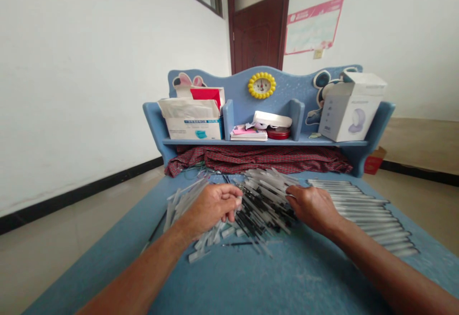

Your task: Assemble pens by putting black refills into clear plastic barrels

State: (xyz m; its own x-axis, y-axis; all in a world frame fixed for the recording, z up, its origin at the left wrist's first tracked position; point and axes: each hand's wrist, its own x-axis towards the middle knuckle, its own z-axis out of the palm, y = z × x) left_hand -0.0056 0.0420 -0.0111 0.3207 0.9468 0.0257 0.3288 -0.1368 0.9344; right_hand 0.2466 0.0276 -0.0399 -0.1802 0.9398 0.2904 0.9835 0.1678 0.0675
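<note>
My left hand (217, 206) is closed in a pinch, with a small translucent pen cap (239, 203) at its fingertips. Beneath and beside it lie loose clear caps (201, 250) and frosted pen barrels (179, 205). My right hand (312, 206) is closed at the right side of the middle pile; whatever its fingers grip is hidden. Between the hands spreads a heap of thin ink refills (256, 212) with dark parts, and frosted barrels (268, 181) lie behind them. To the right of my right hand, several pens (369, 217) lie side by side in a row.
At the table's back stands a blue shelf (233, 71) holding a mask box (195, 126), a white carton (349, 109), papers (248, 135) and a red round tin (278, 134). Checked cloth (258, 158) is bunched beneath it. The blue tabletop (251, 286) extends toward me.
</note>
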